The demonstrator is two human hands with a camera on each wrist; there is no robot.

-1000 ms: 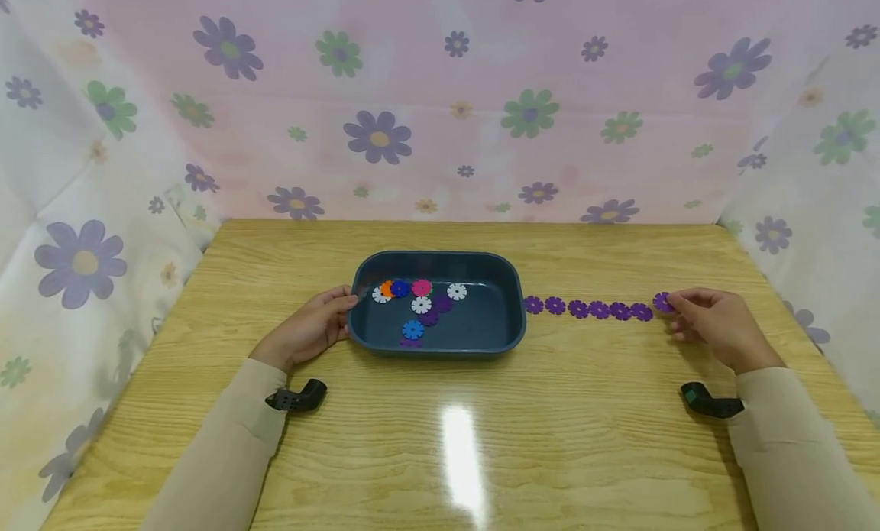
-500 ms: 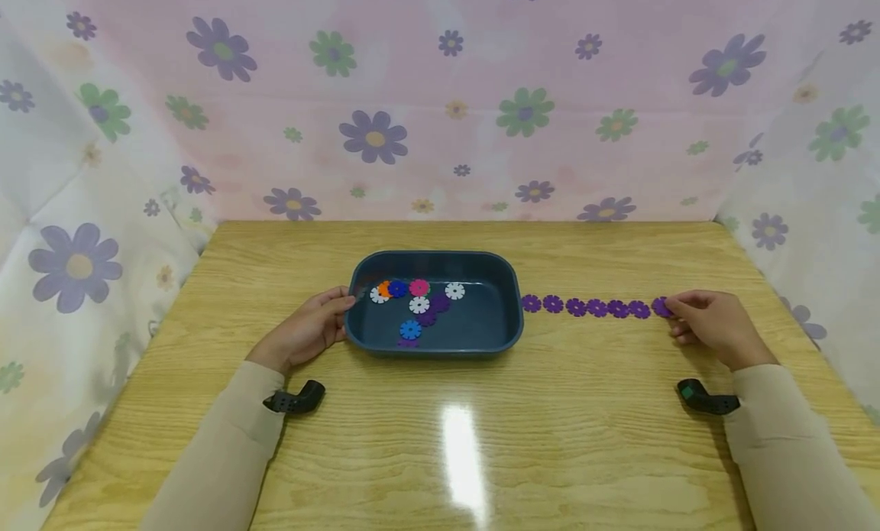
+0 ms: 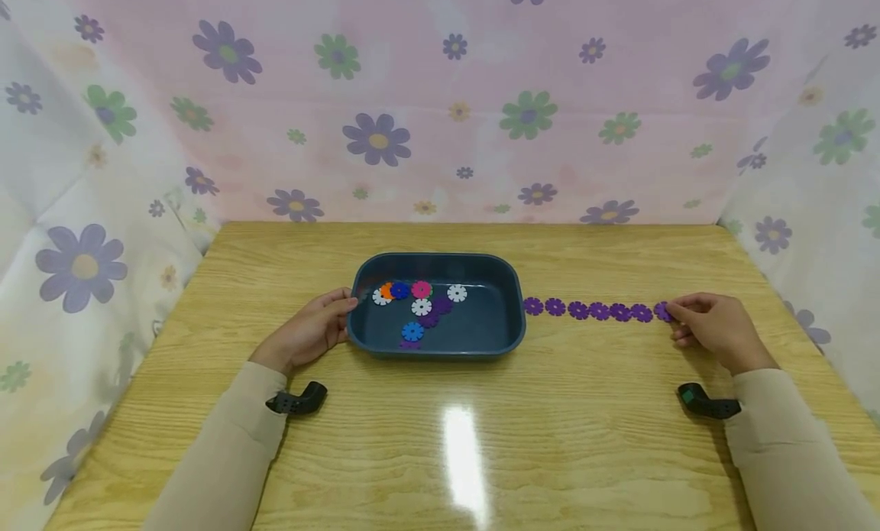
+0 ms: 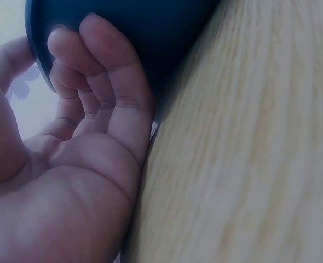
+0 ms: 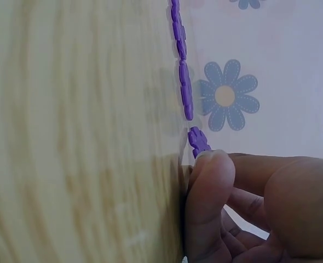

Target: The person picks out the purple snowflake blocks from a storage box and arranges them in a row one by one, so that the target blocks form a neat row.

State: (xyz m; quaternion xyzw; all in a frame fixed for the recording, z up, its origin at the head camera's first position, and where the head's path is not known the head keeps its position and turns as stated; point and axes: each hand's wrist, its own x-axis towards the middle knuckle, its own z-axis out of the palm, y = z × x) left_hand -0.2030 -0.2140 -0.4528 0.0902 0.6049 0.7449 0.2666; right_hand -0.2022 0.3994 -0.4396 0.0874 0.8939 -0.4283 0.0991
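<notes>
My left hand (image 3: 309, 330) grips the left rim of a dark blue plastic basin (image 3: 484, 328), thumb over the edge. In the left wrist view, its curled fingers lie against the basin's outer wall (image 4: 167, 33). Between thumb and fingers, my right hand (image 3: 718, 328) pinches a purple snowflake disc (image 3: 663, 311), partly covered. That disc (image 5: 197, 138) tilts slightly off the tabletop in the right wrist view, a small gap from its neighbour. A row of several purple discs (image 3: 600, 311) runs from the basin's right side toward this hand.
Inside the basin lie several loose discs: white (image 3: 457, 293), pink (image 3: 422, 289), orange, blue (image 3: 412, 331) and purple ones. The wooden table (image 3: 584, 439) meets a flowered cloth (image 3: 440, 157) at the back and both sides.
The pinched purple disc has come down toward the table, level with the row's end. My left hand and the basin have kept their place; the view shifted slightly.
</notes>
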